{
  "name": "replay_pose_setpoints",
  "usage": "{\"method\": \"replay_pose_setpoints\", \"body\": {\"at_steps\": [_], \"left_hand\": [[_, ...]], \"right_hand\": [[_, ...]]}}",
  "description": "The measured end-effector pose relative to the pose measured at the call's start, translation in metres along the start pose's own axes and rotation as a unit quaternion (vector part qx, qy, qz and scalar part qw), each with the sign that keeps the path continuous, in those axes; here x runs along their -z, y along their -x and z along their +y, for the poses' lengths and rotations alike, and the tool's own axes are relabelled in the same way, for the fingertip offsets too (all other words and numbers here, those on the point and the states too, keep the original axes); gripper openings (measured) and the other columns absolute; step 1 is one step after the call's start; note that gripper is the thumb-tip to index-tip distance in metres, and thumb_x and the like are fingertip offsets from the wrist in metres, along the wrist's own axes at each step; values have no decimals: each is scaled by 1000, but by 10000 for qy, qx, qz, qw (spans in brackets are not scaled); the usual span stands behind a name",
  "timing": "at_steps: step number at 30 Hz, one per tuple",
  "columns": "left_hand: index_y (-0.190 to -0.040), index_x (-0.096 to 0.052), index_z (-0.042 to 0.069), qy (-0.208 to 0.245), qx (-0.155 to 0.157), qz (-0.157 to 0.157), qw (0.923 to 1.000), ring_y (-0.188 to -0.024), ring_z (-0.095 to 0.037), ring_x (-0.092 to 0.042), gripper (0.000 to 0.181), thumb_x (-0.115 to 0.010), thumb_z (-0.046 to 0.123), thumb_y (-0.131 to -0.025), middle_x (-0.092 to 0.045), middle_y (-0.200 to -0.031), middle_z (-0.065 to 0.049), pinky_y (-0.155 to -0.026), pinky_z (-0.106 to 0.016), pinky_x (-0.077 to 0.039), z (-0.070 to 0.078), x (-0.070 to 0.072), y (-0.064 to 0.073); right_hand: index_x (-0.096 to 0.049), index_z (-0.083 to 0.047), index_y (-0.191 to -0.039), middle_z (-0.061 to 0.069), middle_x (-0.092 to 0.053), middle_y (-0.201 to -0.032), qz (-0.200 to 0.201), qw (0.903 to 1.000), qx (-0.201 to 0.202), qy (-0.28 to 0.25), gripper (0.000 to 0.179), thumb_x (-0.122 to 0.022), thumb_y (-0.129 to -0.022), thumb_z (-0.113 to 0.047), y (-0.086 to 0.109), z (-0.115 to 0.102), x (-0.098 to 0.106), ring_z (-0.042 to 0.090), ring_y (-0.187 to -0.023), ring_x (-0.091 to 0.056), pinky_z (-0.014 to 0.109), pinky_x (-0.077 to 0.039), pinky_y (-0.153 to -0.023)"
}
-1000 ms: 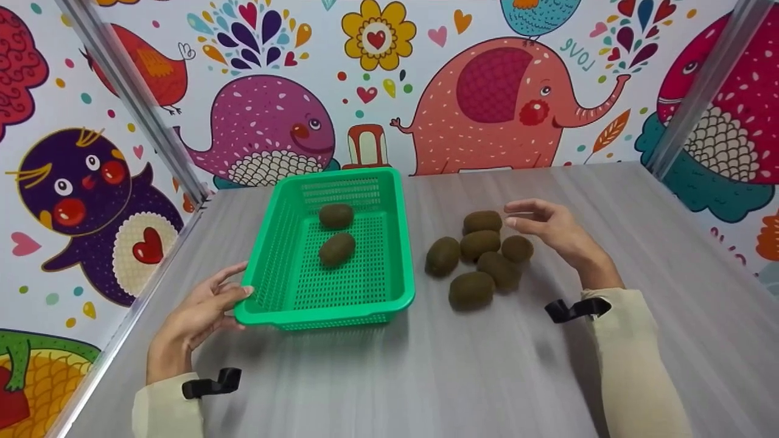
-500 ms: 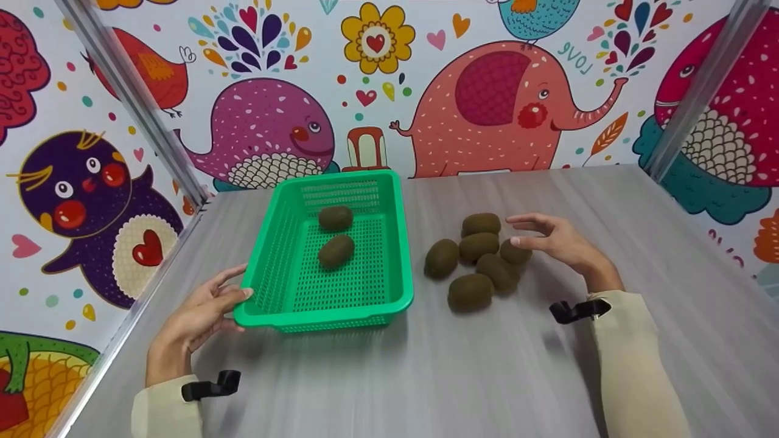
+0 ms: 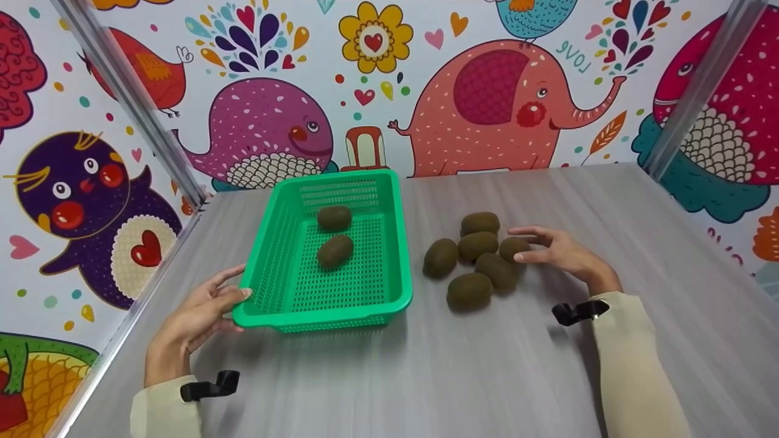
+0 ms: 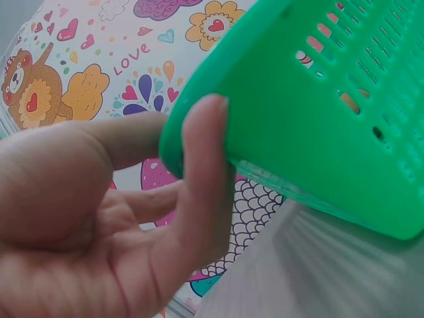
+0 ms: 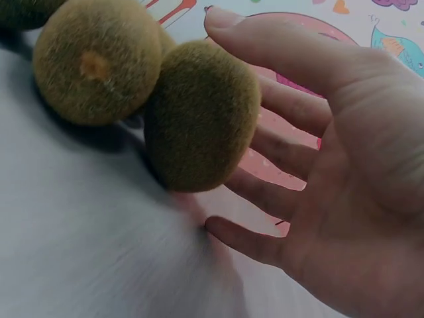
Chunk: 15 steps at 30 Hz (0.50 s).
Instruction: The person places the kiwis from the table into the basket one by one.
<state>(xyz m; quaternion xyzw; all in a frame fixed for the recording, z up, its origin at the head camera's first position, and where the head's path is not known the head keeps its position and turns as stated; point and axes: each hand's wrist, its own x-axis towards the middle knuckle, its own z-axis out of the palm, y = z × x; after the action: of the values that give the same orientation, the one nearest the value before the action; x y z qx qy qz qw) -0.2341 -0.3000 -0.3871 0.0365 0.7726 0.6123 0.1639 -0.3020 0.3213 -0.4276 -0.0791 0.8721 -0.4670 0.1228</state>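
My left hand [image 3: 201,310] pinches the near left corner of a green plastic basket [image 3: 328,316]; in the left wrist view the thumb and fingers lie on either side of its rim [image 4: 199,86]. Two kiwis, one nearer [image 3: 335,252] and one farther [image 3: 335,218], lie inside. My right hand [image 3: 563,254] is at the right side of the rightmost loose kiwi [image 3: 512,248], fingers spread and slightly bent. In the right wrist view the thumb reaches over this kiwi [image 5: 202,116], with the fingers behind it.
Several other kiwis lie grouped right of the basket, among them one at the front [image 3: 469,291] and one at the left [image 3: 440,258]. A grey wood-grain table [image 3: 426,383] bears everything. Walls with cartoon animals [image 3: 487,109] close off the back and sides.
My right hand has come down and toward me, from beside the farthest loose kiwi to the rightmost one. My left hand and the basket have stayed in place.
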Motion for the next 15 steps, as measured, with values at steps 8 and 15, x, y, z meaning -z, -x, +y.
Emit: {"method": "replay_pose_setpoints", "body": {"at_steps": [8, 15], "left_hand": [[-159, -12, 5, 1, 8, 39, 10000, -82, -12, -69, 74, -57, 20, -102, -65, -115, 0, -65, -30, -62, 1, -2, -1], [-159, -12, 4, -4, -79, 34, 10000, -81, -11, -69, 74, -57, 18, -102, -65, -114, 1, -63, -29, -61, -1, -1, 0]], "right_hand": [[-47, -17, -149, 17, -40, -156, -68, 9998, 187, 69, 70, -76, -87, -37, -2, 6, -1, 43, -147, -28, 74, -19, -116], [-47, -14, -149, 17, -45, -151, -77, 9996, 278, 9, 72, -77, -86, -34, -5, 6, -4, 42, -144, -33, 70, -23, -118]]}}
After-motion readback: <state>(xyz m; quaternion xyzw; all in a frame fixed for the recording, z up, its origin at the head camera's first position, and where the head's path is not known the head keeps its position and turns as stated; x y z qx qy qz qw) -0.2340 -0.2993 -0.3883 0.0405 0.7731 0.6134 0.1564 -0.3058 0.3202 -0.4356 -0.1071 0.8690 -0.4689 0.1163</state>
